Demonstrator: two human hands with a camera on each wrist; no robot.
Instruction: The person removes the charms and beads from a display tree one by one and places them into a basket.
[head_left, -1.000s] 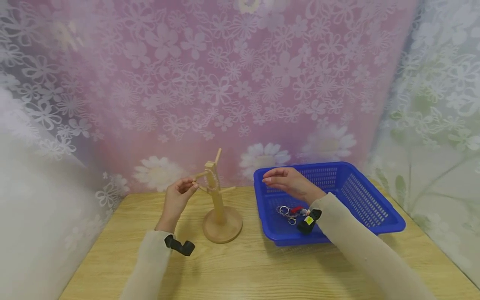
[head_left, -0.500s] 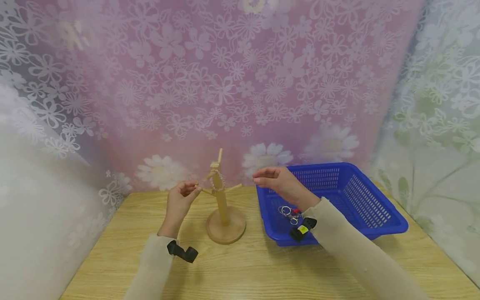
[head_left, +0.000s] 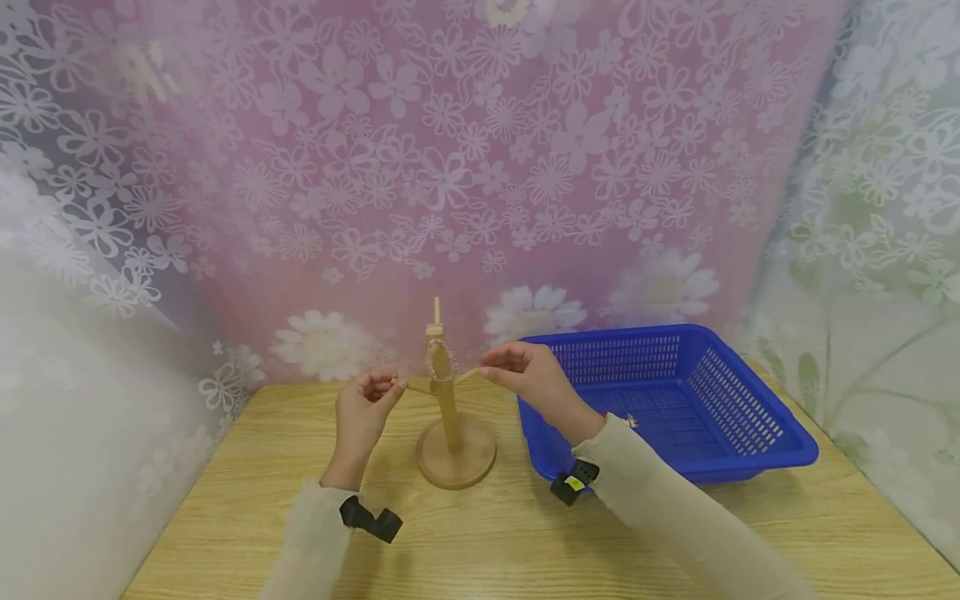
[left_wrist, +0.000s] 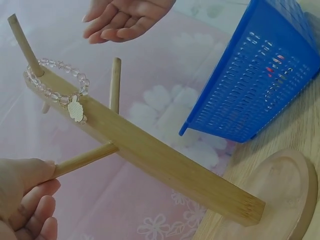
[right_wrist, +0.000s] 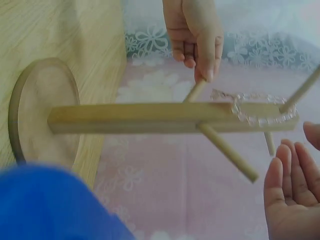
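A wooden peg stand (head_left: pixel 448 417) with a round base stands upright on the table. A bracelet of clear beads (left_wrist: pixel 55 95) with a pale flat charm (left_wrist: pixel 75 110) hangs from an upper peg, against the post. My left hand (head_left: pixel 362 425) pinches the end of the stand's left peg (left_wrist: pixel 85 159) between thumb and fingers. My right hand (head_left: pixel 536 379) is beside the end of the right peg (right_wrist: pixel 230 152), fingers loosely bent. In the right wrist view a small gap shows between that hand and the peg, and nothing is held.
A blue plastic basket (head_left: pixel 738 379) stands on the right of the wooden table (head_left: pixel 465 542), under my right forearm. Small trinkets (head_left: pixel 630 421) in it are mostly hidden by the sleeve. A pink floral curtain (head_left: pixel 465 183) hangs behind.
My right hand has moved left from over the basket to the stand's right peg. The stand has turned a little, with my left hand still pinching its left peg.
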